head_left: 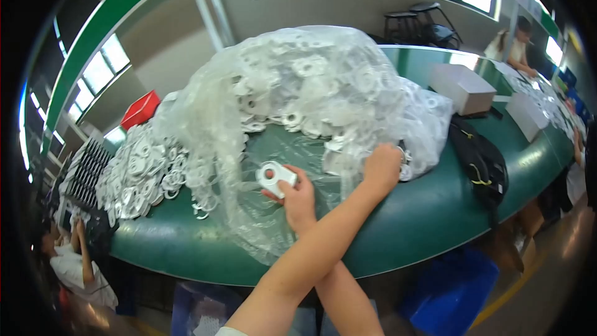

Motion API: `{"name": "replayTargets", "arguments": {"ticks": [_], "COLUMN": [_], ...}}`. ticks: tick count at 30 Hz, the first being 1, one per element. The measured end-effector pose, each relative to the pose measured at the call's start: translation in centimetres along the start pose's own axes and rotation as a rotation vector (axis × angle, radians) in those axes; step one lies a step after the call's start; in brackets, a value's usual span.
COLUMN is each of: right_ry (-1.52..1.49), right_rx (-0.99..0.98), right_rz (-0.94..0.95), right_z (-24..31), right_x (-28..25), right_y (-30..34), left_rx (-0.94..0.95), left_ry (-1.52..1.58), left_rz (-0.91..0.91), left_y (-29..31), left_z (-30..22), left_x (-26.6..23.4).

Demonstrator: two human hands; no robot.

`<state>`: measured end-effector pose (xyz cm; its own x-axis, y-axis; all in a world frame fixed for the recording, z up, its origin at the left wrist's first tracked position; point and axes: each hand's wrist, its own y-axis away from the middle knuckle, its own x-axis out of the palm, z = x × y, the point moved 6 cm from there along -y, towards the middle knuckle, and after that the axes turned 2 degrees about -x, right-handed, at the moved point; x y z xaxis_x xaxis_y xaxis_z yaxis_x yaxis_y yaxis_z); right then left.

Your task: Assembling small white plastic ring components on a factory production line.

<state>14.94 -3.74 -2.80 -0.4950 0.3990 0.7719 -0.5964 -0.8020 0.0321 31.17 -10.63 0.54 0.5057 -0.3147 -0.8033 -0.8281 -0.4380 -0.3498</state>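
Observation:
My forearms cross over the table, the left one on top. My right hand [300, 202] is closed around a white flat plastic part [273, 178] with a round hole at one end, its thumb on the part's face. Out to the right, my left hand [382, 167] has its fingers curled at the edge of a big clear plastic bag [280, 50]. Small white parts lie beside its fingertips, and what it grips is hidden. The bag is heaped with many white ringed parts [308, 65], and its loose film spreads over the table under my right hand.
On the green table [186, 246], more white ring parts [140, 171] are piled at left, near a red bin [140, 109]. A black bag [479, 162] and white boxes [463, 87] stand right. Blue bins [451, 292] sit below the edge. Other people work at both sides.

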Motion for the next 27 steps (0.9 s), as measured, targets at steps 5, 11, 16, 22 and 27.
{"name": "replayTargets", "arguments": {"ticks": [5, 11, 16, 22, 27], "right_ry": [0.021, -0.253, -0.003, -0.012, 0.161], "right_rx": [0.044, -0.109, 0.03, -0.003, -0.131], "right_rz": [0.029, 0.202, 0.004, -0.01, -0.023], "right_z": [-1.4, -2.4, -0.9, -0.4, -0.4], "right_x": [-0.4, -3.0, -0.5, -1.2, -2.0], "right_y": [-1.0, -2.2, -0.5, -0.4, -1.2], "left_rx": [0.003, 0.352, 0.286, 0.213, 0.205], "left_ry": [0.156, 0.032, -0.386, -0.287, -0.22], "left_rz": [-0.071, -0.424, -0.359, -0.244, -0.243], "left_y": [1.8, 11.2, 16.1, 16.8, 17.2], "left_z": [1.2, 6.2, 13.2, 13.8, 13.2], "left_x": [-5.5, -18.0, -20.2, -18.7, -19.5]}}
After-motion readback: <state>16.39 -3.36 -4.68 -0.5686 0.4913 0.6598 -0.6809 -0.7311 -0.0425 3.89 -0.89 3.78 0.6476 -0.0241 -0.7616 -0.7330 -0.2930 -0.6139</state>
